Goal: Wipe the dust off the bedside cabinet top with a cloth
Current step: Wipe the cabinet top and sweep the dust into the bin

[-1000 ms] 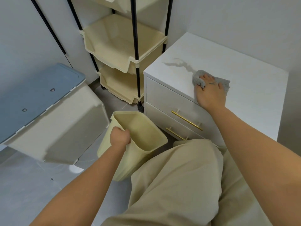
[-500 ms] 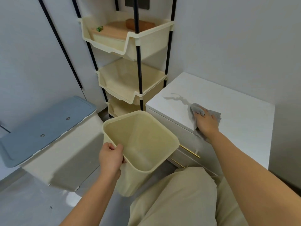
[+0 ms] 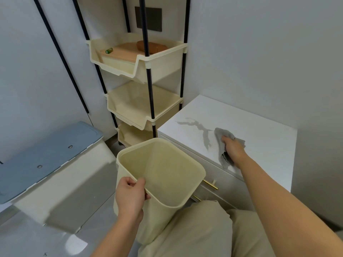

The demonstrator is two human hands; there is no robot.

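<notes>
Legs: beige trousers fill the bottom of the view, one knee raised just below the bin.
Left hand: closed on the near rim of the bin, thumb inside the wall, fingers outside.
Bin: cream plastic, open mouth up and tilted toward the cabinet, its far corner just under the cabinet's front edge, covering part of the drawers.
Right hand: palm down on the cloth near the front edge of the cabinet top, fingers curled over the fabric and gripping it.
Cloth: grey, crumpled, lying on the cabinet top; one part shows beyond the fingers, another hangs toward the front edge under the wrist.
Cabinet: white, low, set against the wall on the right; its top bears a grey vein-like mark just left of the cloth.
Handles: two gold bars on the drawer fronts, partly hidden by the bin.
Box: cream storage box with a blue-grey lid, on the floor to the left.
Rack: black poles with three cream trays, just left of the cabinet; the top tray holds a wooden board, a brown block and a small green item.
</notes>
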